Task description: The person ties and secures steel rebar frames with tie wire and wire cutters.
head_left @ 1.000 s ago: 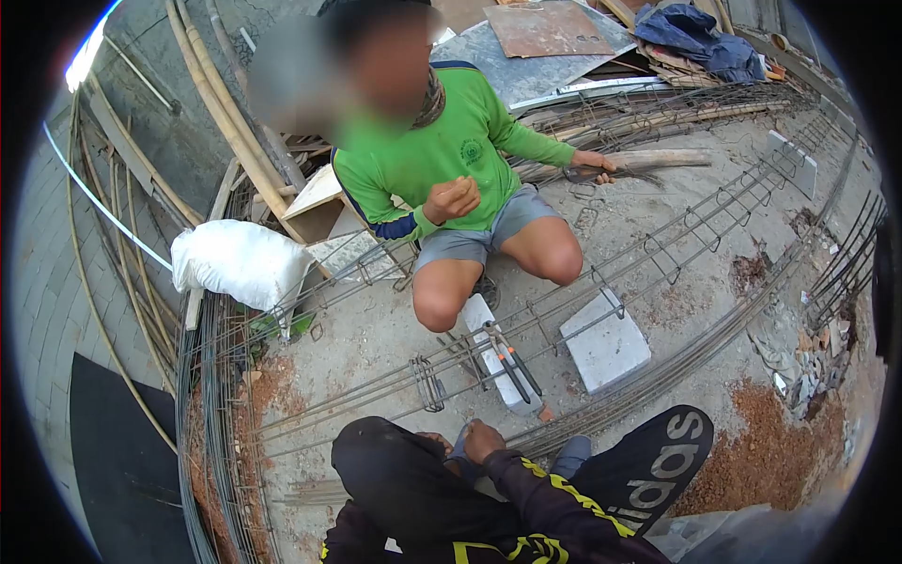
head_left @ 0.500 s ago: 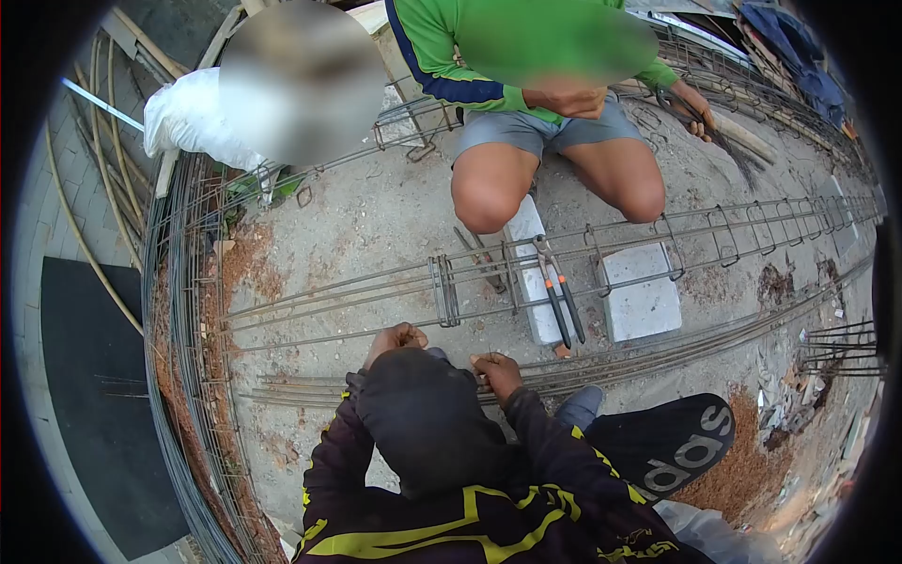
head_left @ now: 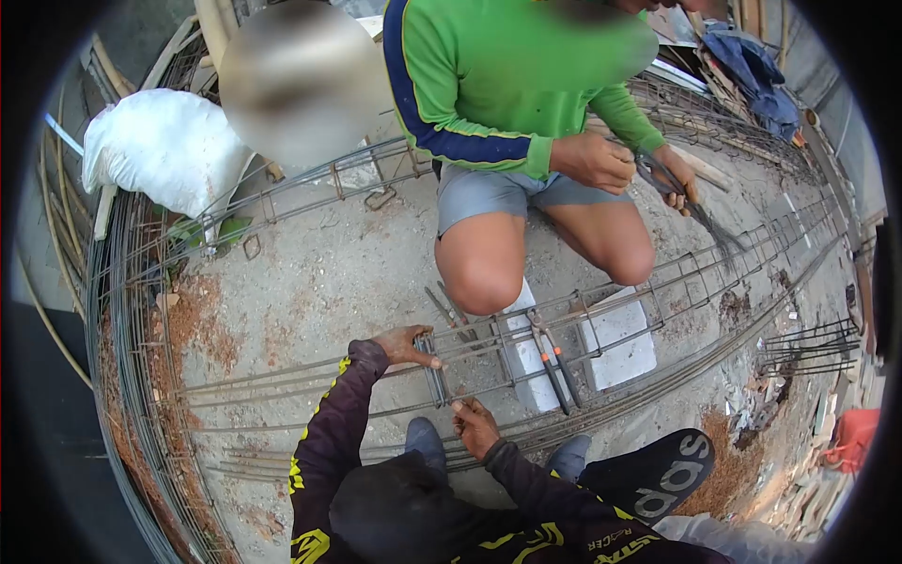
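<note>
A long rebar cage (head_left: 507, 362) lies across the ground in front of me. On its bars sits a tight bundle of square steel stirrups (head_left: 435, 383). My left hand (head_left: 410, 346) is closed round the far end of that bundle, thumb lying across it. At the near end, beside the lowest bar, my right hand (head_left: 477, 429) has its fingers curled together; what they pinch, if anything, is too small to make out. Long-handled cutters (head_left: 552, 360) with orange-and-black grips rest on the cage, and pincers (head_left: 453, 310) lie beyond it.
White blocks (head_left: 620, 343) sit under the cage. A co-worker in a green shirt (head_left: 507, 85) squats opposite, holding a bunch of thin wires (head_left: 719, 230). Loose rebar (head_left: 611, 409) runs near my feet, and more is stacked at left. A white sack (head_left: 164, 150) stands far left.
My left hand has moved forward onto the stirrup bundle. My right hand has come near its lower end. The co-worker's hand has lowered toward the wires, and the view has shifted.
</note>
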Demonstrator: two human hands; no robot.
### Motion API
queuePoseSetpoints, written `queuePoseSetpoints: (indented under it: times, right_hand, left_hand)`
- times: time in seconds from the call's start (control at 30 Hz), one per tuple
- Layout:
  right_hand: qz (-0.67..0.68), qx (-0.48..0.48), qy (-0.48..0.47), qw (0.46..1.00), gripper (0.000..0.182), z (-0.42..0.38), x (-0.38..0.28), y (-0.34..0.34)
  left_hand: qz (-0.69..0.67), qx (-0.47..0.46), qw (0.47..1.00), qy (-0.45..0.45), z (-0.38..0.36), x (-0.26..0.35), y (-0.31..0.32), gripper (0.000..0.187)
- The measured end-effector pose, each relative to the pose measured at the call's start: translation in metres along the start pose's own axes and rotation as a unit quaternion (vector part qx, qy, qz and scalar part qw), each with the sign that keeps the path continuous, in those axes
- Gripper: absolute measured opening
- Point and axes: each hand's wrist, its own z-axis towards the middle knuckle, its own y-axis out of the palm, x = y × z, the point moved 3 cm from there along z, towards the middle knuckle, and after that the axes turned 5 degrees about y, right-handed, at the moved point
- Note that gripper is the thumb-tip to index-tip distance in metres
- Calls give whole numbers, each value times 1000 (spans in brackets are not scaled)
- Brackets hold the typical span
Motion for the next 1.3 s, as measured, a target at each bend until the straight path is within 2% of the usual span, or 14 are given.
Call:
queuePoseSetpoints:
  times: [0.23, 0.33, 0.43, 0.5, 0.53, 0.57, 0.6, 0.67, 0.77, 0.87, 0.97, 1.1, 1.23, 1.3]
  right_hand:
    - [-3, 81, 30, 996, 37, 19, 17, 6]
    - [2, 75, -11, 997, 42, 19, 17, 8]
    - [-16, 69, -24, 997, 44, 24, 13, 12]
    - [-11, 71, -32, 997, 41, 28, 13, 10]
    - [8, 64, -46, 997, 38, 21, 6, 18]
    - [0, 59, -46, 997, 39, 29, 11, 10]
    - [-1, 59, -56, 997, 42, 26, 7, 14]
    - [-5, 42, -57, 997, 43, 27, 7, 12]
    - [11, 33, -51, 998, 40, 27, 10, 17]
    - [10, 30, -42, 999, 53, 35, 22, 22]
    - [22, 40, -57, 997, 51, 38, 28, 32]
    - [-13, 41, -62, 997, 45, 35, 28, 37]
    - [-18, 54, -71, 996, 37, 38, 32, 44]
    - [8, 57, -68, 996, 35, 42, 36, 45]
  left_hand:
    - [1, -87, 996, 15, 23, -13, -4, 113]
    - [-13, -108, 994, -3, 31, -25, -1, 114]
    - [10, -64, 997, 39, 36, -31, -1, 89]
    - [-10, -63, 997, 32, 13, 2, -13, 79]
    - [16, -32, 998, 51, 27, -30, -5, 75]
    - [-20, -67, 997, -7, 23, -26, -5, 94]
    - [-18, -82, 996, 13, 17, -19, -7, 95]
    - [-40, -60, 996, -45, 2, -44, -9, 92]
    - [-65, -40, 997, -28, -25, -70, -16, 72]
    - [-78, -74, 991, -75, -54, -96, -25, 73]
    - [-47, -108, 987, -105, -88, -119, -44, 72]
    - [-122, -74, 985, -100, -131, -136, -46, 69]
    - [-77, -88, 989, -86, -124, -173, -52, 72]
    - [-155, -16, 987, -34, -127, -161, -47, 78]
